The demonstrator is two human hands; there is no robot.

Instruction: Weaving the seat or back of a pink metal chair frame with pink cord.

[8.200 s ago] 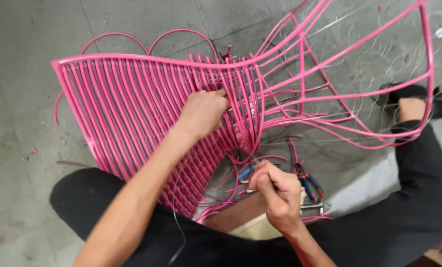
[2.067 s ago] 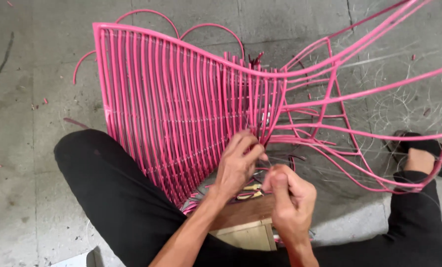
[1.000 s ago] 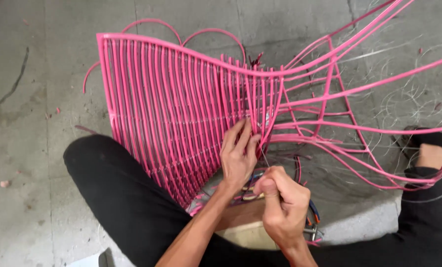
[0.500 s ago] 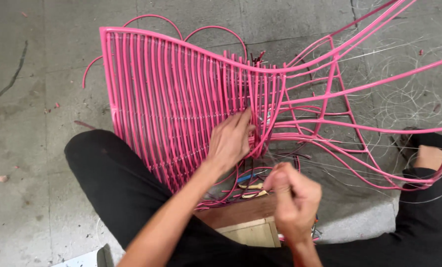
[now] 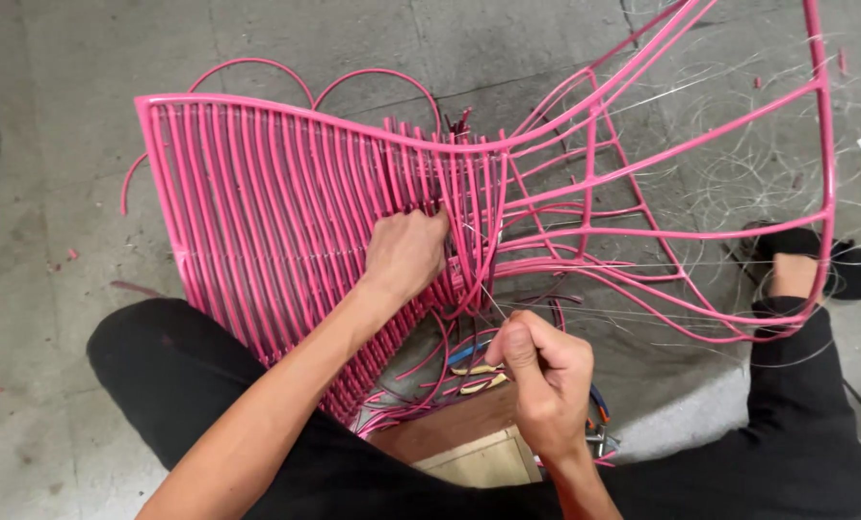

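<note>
A pink metal chair frame (image 5: 642, 164) lies tilted in front of me, its left half woven with pink cord strands (image 5: 276, 221). My left hand (image 5: 406, 252) grips the woven strands near the middle of the frame, where the weaving ends. Below it my right hand (image 5: 544, 380) is closed in a fist, pinching a thin clear line (image 5: 479, 279) that runs up toward the weave. Loose pink cord ends (image 5: 421, 385) hang down between my hands.
A wooden box (image 5: 469, 438) sits under my right hand, with pliers with yellow and blue handles (image 5: 474, 371) beside it. My black-trousered legs flank the frame; my sandalled foot (image 5: 816, 265) is at right. Coils of clear line (image 5: 748, 164) lie on the concrete floor.
My left hand has moved up the weave and closed on the strands. My right hand has stayed low, still pulling the thin line.
</note>
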